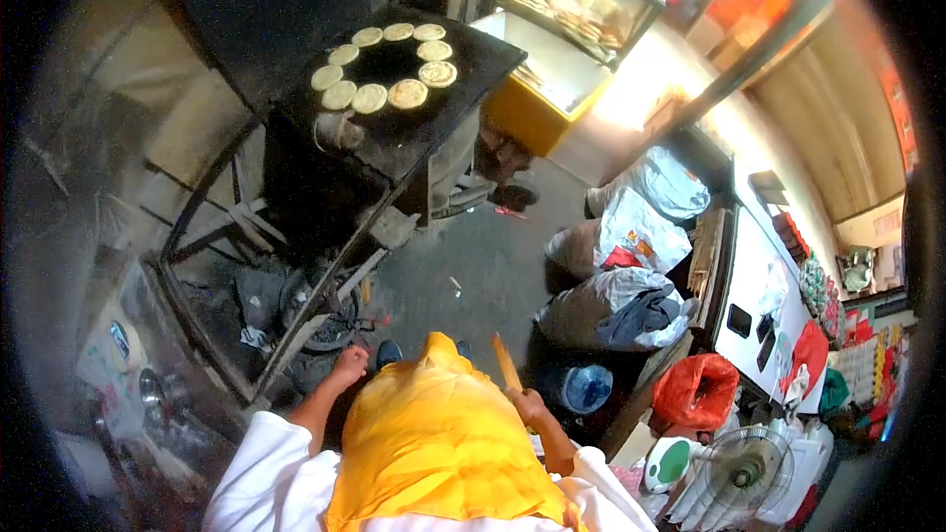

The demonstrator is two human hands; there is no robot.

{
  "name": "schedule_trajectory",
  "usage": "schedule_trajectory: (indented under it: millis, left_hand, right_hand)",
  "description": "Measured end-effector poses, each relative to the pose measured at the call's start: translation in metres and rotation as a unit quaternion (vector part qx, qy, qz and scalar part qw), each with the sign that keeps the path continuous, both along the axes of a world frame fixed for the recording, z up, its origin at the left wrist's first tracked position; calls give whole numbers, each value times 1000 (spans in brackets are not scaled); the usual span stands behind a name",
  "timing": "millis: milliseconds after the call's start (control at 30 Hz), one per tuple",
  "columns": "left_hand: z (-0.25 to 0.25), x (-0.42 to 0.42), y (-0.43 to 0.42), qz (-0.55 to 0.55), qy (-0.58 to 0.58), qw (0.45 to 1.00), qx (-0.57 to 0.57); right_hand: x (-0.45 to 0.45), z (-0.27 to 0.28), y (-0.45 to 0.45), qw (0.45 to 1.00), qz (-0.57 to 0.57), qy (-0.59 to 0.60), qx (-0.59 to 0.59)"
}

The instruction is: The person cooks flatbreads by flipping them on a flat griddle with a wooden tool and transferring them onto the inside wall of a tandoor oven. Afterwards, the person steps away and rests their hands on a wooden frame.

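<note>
My right hand [527, 404] is closed around the lower end of a tan wooden stick [506, 363], which points forward beside my yellow apron [434, 433]. My left hand [349, 365] hangs on the other side of the apron, its fingers curled in, and I see nothing in them. Ahead on the left stands a black griddle [448, 128]. Several round flatbreads [370, 99] lie on it in a ring, pale for the most part, and one nearer flatbread [407, 94] is browner. A metal can-like container [339, 131] sits at the griddle's near corner.
Beyond the griddle is a glass display case [581, 0] with breads inside. Several stuffed sacks [616, 310] line the right side of the grey floor [434, 271]. A blue-topped container [587, 388], an orange-red bag [696, 390] and a fan [744, 473] are at near right.
</note>
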State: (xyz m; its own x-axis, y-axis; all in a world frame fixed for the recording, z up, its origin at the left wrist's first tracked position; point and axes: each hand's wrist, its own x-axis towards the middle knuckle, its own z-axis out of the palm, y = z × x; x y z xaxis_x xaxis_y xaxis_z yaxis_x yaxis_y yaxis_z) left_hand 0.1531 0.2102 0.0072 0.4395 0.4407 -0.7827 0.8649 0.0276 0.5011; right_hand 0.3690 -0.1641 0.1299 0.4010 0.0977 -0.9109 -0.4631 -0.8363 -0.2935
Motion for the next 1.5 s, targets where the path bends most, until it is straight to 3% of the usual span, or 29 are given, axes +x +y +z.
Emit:
schedule_trajectory:
  millis: [33,133,167,233,333,433,567,700,800,1100,1133,1233,1400,1500]
  left_hand:
    - [-1,1,-2,1,3,1000,-2]
    - [1,4,-8,37,-28,999,-21]
    - [3,4,-11,41,-23,999,-14]
    - [9,0,-14,31,-88,996,-10]
    - [30,11,-17,49,-10,998,-42]
    - [13,4,-19,64,-3,997,-32]
    - [18,-3,-17,42,-8,999,-19]
    - [16,-3,-15,35,-16,999,-13]
    - [25,-1,-16,56,-29,997,-33]
    - [14,3,-18,44,-19,999,-23]
    - [35,17,-19,49,4,999,-9]
    - [18,12,-11,35,-28,999,-10]
    - [-7,4,-3,36,-79,994,-68]
    - [30,19,-11,49,-50,995,-66]
  right_hand:
    - [0,9,2,1000,-1,-2,8]
    - [-21,-120,-52,996,-44,-81,-17]
    - [-3,-26,-16,999,-22,-28,-5]
    - [-1,2,-4,996,-77,-15,38]
    - [-3,-56,-30,998,-54,-33,-28]
    - [-7,-108,-52,998,-24,-51,-41]
    - [10,-48,-20,998,27,-47,-23]
    - [10,-48,-13,998,-29,-50,-27]
    - [12,3,11,998,-41,-42,-6]
    - [3,-47,-21,995,27,-90,-29]
    - [3,-55,-27,994,34,-99,-27]
    - [17,-8,-9,999,17,-32,-34]
    - [7,-30,-16,998,-7,-48,-41]
    - [-2,-38,-22,999,2,-42,-19]
